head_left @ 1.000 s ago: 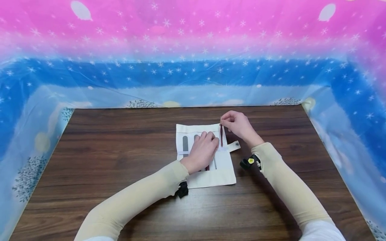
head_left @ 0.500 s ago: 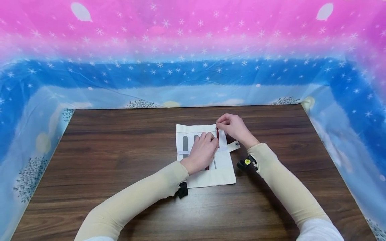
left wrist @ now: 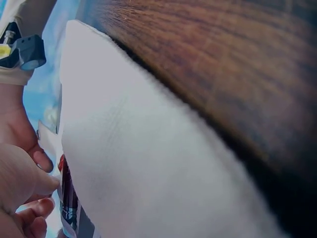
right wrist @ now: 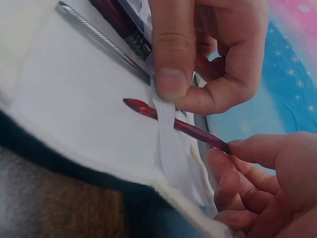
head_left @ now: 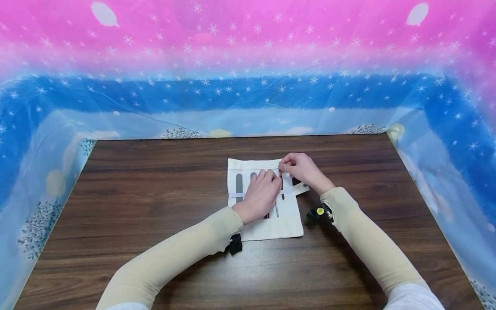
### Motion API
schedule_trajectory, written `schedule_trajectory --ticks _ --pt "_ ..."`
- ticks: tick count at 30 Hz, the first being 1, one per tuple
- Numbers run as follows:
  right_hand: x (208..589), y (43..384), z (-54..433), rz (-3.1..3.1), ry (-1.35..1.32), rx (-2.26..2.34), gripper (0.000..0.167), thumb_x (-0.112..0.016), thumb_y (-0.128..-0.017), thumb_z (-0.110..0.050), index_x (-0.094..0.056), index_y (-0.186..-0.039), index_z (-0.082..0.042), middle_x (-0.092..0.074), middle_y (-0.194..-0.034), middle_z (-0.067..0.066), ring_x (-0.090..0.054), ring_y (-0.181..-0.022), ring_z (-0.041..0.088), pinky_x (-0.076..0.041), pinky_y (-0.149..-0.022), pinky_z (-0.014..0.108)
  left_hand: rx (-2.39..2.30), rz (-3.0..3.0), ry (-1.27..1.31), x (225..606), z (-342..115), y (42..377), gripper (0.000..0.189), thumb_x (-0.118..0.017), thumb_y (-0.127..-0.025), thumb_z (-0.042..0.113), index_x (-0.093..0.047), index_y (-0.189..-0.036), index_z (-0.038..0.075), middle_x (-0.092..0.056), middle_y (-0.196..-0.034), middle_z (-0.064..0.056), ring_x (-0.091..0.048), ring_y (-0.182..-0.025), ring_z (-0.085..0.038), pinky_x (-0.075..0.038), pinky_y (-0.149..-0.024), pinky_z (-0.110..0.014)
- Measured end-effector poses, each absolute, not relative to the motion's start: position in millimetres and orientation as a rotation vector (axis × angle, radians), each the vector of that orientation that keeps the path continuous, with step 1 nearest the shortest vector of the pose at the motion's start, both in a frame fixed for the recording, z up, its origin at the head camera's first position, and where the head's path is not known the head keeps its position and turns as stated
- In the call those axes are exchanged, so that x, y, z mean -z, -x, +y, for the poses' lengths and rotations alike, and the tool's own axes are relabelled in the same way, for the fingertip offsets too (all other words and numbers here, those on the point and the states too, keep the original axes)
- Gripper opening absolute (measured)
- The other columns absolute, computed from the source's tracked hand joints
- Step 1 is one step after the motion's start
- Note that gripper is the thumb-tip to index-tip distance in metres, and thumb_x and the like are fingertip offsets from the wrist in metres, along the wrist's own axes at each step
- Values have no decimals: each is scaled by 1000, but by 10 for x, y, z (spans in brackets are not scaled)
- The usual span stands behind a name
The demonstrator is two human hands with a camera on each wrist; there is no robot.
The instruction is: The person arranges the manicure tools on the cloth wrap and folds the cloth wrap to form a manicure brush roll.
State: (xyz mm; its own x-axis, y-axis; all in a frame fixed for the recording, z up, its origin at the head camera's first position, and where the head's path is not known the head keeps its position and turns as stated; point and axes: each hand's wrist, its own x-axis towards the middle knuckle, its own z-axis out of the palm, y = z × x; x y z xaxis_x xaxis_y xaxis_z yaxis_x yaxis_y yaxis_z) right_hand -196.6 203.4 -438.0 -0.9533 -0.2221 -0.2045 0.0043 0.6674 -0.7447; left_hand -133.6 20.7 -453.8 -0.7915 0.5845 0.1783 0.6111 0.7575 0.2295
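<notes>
A white cloth tool roll [head_left: 271, 230] lies unfolded on the table, crossed by a white elastic band [right wrist: 166, 126]. My left hand [head_left: 259, 193] is over its middle, pinching the band between thumb and forefinger. At the roll's far right, my right hand [head_left: 304, 169] pinches the end of a slim dark red stick [right wrist: 198, 135] with a tapered tip. The stick runs under the band, its tip showing on the near side. Beside it a knurled metal rod [right wrist: 99, 39] and a thicker dark red handle [right wrist: 116, 22] lie in the roll.
Grey round-ended strips [head_left: 239, 184] sit at the roll's left, partly behind the left hand. A snap tab [head_left: 302, 188] sticks out on the right. The wooden table [head_left: 155, 172] has a patterned curtain [head_left: 248, 99] along its back and sides.
My right hand has moved left and toward me with the red stick, whose tip now shows on the near side of the band. The left hand has barely moved.
</notes>
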Motion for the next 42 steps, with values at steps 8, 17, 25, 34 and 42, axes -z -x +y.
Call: schedule_trajectory --ticks 8,17,25,34,42 --pt "4455 1904 2095 2607 249 1152 19 -66 -101 -21 -74 -108 -4 -71 -89 5 -58 -73 17 -45 -69 32 415 -2862 971 4529 210 1332 13 -56 -107 14 -65 -97 14 -59 -107 -6 -49 -94 -25 -38 -75 -37" --pt "4514 1801 2098 2592 296 1129 18 -66 -101 -19 -74 -106 -3 -69 -87 5 -58 -76 17 -46 -71 32 432 -2893 969 4531 201 1306 14 -55 -108 16 -65 -98 13 -60 -109 -6 -49 -95 -25 -38 -76 -36" --pt "4503 1786 2090 2611 326 1077 17 -65 -101 -17 -74 -106 -3 -69 -88 6 -57 -78 17 -45 -73 31 453 -2897 963 4524 207 1312 16 -54 -109 17 -66 -101 13 -60 -110 -6 -49 -96 -25 -39 -78 -37" --pt "4462 1784 2071 2607 362 1009 19 -64 -101 -17 -73 -107 -1 -69 -91 7 -58 -81 19 -46 -76 32 440 -2890 958 4518 202 1326 15 -55 -109 17 -68 -103 12 -61 -111 -7 -51 -96 -25 -39 -77 -37" --pt "4477 1787 2108 2638 354 968 22 -62 -103 -22 -74 -107 -3 -70 -91 6 -60 -80 18 -47 -76 33 449 -2904 965 4520 185 1363 16 -55 -108 19 -66 -97 15 -60 -105 -5 -49 -94 -24 -39 -78 -37"
